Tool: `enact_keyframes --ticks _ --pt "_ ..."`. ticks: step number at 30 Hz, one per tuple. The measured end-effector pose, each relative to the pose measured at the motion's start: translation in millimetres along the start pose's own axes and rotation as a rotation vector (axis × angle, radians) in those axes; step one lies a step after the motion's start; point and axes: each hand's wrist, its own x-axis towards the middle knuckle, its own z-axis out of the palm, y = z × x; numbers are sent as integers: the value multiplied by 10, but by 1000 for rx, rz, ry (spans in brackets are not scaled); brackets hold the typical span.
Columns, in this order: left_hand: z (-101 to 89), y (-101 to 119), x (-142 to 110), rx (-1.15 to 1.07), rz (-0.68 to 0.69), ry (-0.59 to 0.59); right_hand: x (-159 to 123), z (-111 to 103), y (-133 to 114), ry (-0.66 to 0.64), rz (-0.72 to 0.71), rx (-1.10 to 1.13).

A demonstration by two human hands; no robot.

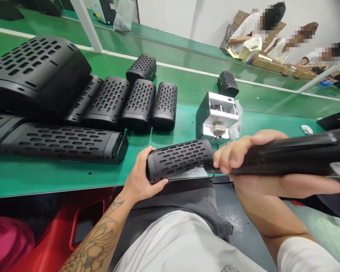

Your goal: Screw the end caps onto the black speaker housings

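My left hand (141, 177) is closed around the left end of a black perforated casing (181, 156), with the thumb along its lower edge. The casing lies tilted at the front edge of the green table, its rows of slots facing up. My right hand (243, 158) grips a long black electric screwdriver (289, 153), which runs out past the right side of the view. The screwdriver's narrow ribbed end is close to the casing's right end; I cannot tell whether they touch. A thin dark cord shows just below that end.
Several similar casings stand at the left, including a large one (42, 75) and a long one (65, 141). Behind my hands sits a silver machine (218, 117), with another casing (228, 83) beyond it. A red stool (56, 234) stands below left. People work at the far right.
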Motion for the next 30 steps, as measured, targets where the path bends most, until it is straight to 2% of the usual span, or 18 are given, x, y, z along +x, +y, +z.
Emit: enact_keyframes --ticks 3,6,10,16,30 --pt "4 13 -1 5 -12 -8 12 79 202 -34 14 52" --pt "8 34 2 -4 -7 -2 49 123 399 -11 41 64" --pt "20 40 7 -5 -4 0 67 206 538 -15 17 76" --pt "61 -3 0 -13 13 9 75 278 577 -79 5 65" --pt "99 -30 13 -45 56 12 4 212 664 -213 -33 85"
